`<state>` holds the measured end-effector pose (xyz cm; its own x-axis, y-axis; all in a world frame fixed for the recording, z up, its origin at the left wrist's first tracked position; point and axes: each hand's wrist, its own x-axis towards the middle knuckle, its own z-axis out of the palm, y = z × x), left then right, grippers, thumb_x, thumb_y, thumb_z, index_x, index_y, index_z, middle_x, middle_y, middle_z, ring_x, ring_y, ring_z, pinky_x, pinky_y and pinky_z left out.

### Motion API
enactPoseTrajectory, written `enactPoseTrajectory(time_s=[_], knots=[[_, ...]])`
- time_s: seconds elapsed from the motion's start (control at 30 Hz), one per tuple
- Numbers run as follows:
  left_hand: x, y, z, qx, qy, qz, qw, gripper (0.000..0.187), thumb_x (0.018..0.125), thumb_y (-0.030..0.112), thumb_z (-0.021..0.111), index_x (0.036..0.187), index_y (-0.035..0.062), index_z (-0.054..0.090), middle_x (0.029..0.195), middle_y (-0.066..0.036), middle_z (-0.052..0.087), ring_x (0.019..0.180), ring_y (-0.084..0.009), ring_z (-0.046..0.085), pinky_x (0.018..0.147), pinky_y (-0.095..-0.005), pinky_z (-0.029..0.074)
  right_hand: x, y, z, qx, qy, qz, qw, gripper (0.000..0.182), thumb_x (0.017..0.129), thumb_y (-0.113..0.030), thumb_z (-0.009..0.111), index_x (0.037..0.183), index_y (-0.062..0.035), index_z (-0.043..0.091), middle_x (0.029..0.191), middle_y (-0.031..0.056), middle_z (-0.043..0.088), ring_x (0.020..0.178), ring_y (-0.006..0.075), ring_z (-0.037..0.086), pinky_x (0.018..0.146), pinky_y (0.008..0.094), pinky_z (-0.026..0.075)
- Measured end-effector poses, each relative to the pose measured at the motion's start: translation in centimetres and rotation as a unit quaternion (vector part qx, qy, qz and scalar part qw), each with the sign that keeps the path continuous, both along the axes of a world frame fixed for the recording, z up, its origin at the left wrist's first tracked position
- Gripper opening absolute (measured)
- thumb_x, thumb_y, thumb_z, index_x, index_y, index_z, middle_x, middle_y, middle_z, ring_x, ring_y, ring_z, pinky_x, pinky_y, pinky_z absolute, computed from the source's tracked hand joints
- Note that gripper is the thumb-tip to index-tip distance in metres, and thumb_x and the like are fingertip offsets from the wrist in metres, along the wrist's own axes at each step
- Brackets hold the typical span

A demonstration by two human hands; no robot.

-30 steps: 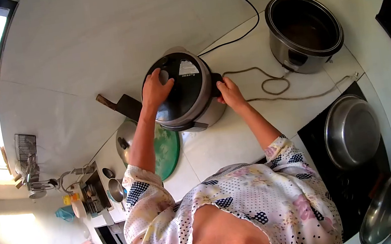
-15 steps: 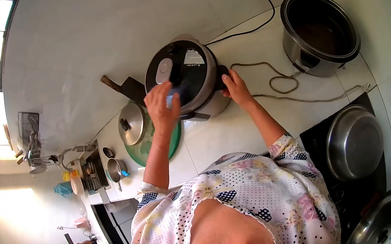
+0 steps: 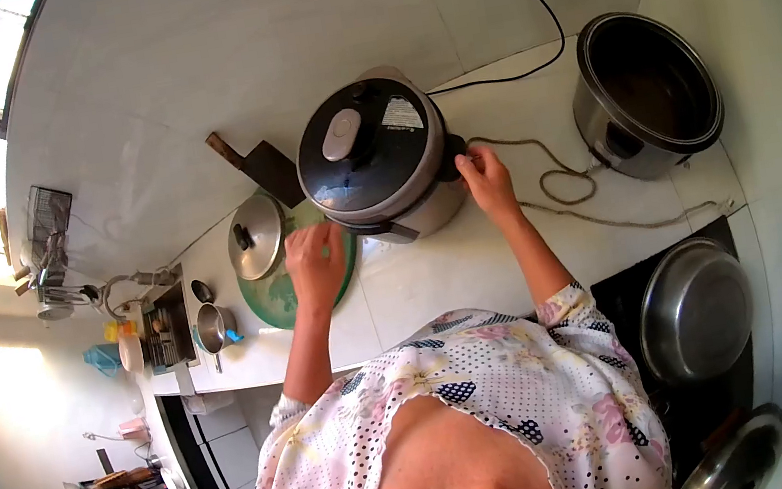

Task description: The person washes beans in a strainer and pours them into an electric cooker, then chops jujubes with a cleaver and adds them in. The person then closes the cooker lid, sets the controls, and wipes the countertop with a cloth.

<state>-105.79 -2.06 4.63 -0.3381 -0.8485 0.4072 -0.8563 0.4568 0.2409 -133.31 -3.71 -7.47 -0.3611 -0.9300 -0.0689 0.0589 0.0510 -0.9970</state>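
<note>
An electric pressure cooker (image 3: pixel 427 214) with a black, glossy lid (image 3: pixel 352 185) stands on the counter, its lid seated on top. My right hand (image 3: pixel 491 181) is at the black side handle (image 3: pixel 450 157), thumb against it and fingers curled, partly hidden. Just off the cooker's lower left side is my left hand (image 3: pixel 315 264), its fingers bent inward above a green cutting board (image 3: pixel 280 301); whether anything small lies in them is hidden. On that board rests a steel pot lid (image 3: pixel 258 239) with a black knob.
A cleaver (image 3: pixel 269 170) leans by the wall. An open cooker base (image 3: pixel 632 132) and a coiled cord (image 3: pixel 569 182) lie to the right. A steel bowl (image 3: pixel 696 310) sits on the black stove (image 3: pixel 621 296). A saucepan (image 3: pixel 214 327) stands near the sink (image 3: pixel 168 328).
My left hand has come off the top of the lid and moved down-left to beside the cooker. My right hand stays at the side handle. The camera view has shifted slightly.
</note>
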Motion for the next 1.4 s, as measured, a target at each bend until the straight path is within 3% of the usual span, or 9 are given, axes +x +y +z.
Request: enactPoseTrajectory(time_s=[0.07, 0.2, 0.43, 0.57, 0.73, 0.9, 1.1, 1.2, 1.4], knots=[[1.4, 2.2, -1.0, 0.015, 0.072, 0.037, 0.997, 0.018, 0.076, 0.001, 0.064, 0.094, 0.0033, 0.061, 0.083, -0.012, 0.062, 0.071, -0.0255, 0.059, 0.074, -0.0357, 0.046, -0.4, 0.1, -0.3, -0.072, 0.203, -0.114, 0.970, 0.032, 0.090, -0.022, 0.053, 0.112, 0.0010, 0.051, 0.095, 0.0126, 0.061, 0.079, 0.0254, 0.061, 0.067, 0.0375, 0.048], [3.2, 5.8, -5.4, 0.072, 0.174, 0.071, 0.979, 0.023, 0.075, -0.006, 0.061, 0.097, 0.0017, 0.061, 0.084, -0.012, 0.061, 0.070, -0.0233, 0.059, 0.067, -0.0324, 0.048, 0.2, 0.1, 5.4, -0.234, 0.406, -0.101, 0.878, 0.038, 0.083, -0.018, 0.059, 0.116, -0.0017, 0.051, 0.115, 0.0167, 0.056, 0.104, 0.0318, 0.054, 0.085, 0.0444, 0.041], [3.1, 9.0, -8.3, 0.162, 0.217, -0.005, 0.963, 0.027, 0.076, -0.004, 0.063, 0.102, 0.0015, 0.061, 0.093, -0.015, 0.065, 0.076, -0.0264, 0.064, 0.071, -0.0353, 0.051, 6.5, -0.1, 8.3, -0.191, 0.594, -0.014, 0.781, 0.043, 0.086, -0.027, 0.058, 0.119, -0.0005, 0.052, 0.136, 0.0215, 0.039, 0.130, 0.0355, 0.032, 0.100, 0.0509, 0.028], [7.2, 9.9, -9.5, 0.209, 0.251, 0.029, 0.945, 0.023, 0.079, -0.002, 0.062, 0.102, 0.0021, 0.062, 0.092, -0.014, 0.066, 0.071, -0.0258, 0.064, 0.065, -0.0330, 0.051, 9.7, 3.6, 8.8, -0.349, 0.435, 0.193, 0.808, 0.024, 0.086, -0.020, 0.057, 0.096, 0.0009, 0.061, 0.111, 0.0138, 0.060, 0.114, 0.0337, 0.051, 0.096, 0.0485, 0.035], [13.3, 10.9, -14.5, 0.236, 0.296, 0.066, 0.923, 0.018, 0.082, 0.005, 0.063, 0.100, 0.0016, 0.063, 0.077, -0.013, 0.067, 0.057, -0.0214, 0.062, 0.055, -0.0294, 0.051, 16.1, 7.7, 3.0, -0.096, 0.187, 0.256, 0.943, 0.011, 0.083, -0.010, 0.063, 0.084, 0.0005, 0.060, 0.088, 0.0087, 0.064, 0.082, 0.0206, 0.062, 0.071, 0.0323, 0.049], [15.4, 11.7, -15.1, 0.352, 0.277, 0.061, 0.892, 0.019, 0.083, 0.015, 0.065, 0.097, 0.0019, 0.063, 0.062, -0.013, 0.062, 0.052, -0.0224, 0.060, 0.051, -0.0319, 0.047, 19.3, 8.6, -2.3, 0.046, 0.188, 0.194, 0.962, 0.015, 0.081, -0.012, 0.067, 0.083, 0.0001, 0.059, 0.073, 0.0071, 0.063, 0.071, 0.0116, 0.061, 0.063, 0.0266, 0.048], [17.9, 12.7, -15.5, 0.352, 0.278, 0.019, 0.894, 0.022, 0.081, 0.023, 0.067, 0.091, 0.0044, 0.063, 0.057, -0.012, 0.059, 0.052, -0.0274, 0.059, 0.050, -0.0361, 0.046, 19.1, 7.8, -2.2, 0.164, 0.304, 0.121, 0.931, 0.017, 0.081, -0.013, 0.066, 0.088, 0.0004, 0.060, 0.079, 0.0082, 0.065, 0.071, 0.0126, 0.061, 0.067, 0.0270, 0.049], [20.1, 12.8, -15.9, 0.348, 0.260, 0.033, 0.900, 0.023, 0.079, 0.022, 0.067, 0.093, 0.0051, 0.062, 0.061, -0.011, 0.061, 0.054, -0.0286, 0.060, 0.052, -0.0379, 0.047, 18.9, 7.3, -5.6, 0.056, 0.317, 0.021, 0.946, 0.028, 0.080, -0.018, 0.067, 0.098, 0.0005, 0.056, 0.101, 0.0143, 0.063, 0.082, 0.0216, 0.063, 0.074, 0.0336, 0.048], [18.3, 13.0, -18.9, 0.337, 0.259, 0.061, 0.903, 0.018, 0.080, 0.014, 0.062, 0.095, 0.0045, 0.061, 0.072, -0.016, 0.064, 0.064, -0.0336, 0.062, 0.059, -0.0421, 0.049, 14.3, 4.8, -9.8, 0.102, 0.333, -0.070, 0.935, 0.067, 0.077, -0.022, 0.071, 0.129, 0.0035, 0.037, 0.127, 0.0219, 0.047, 0.112, 0.0301, 0.052, 0.093, 0.0378, 0.041]])
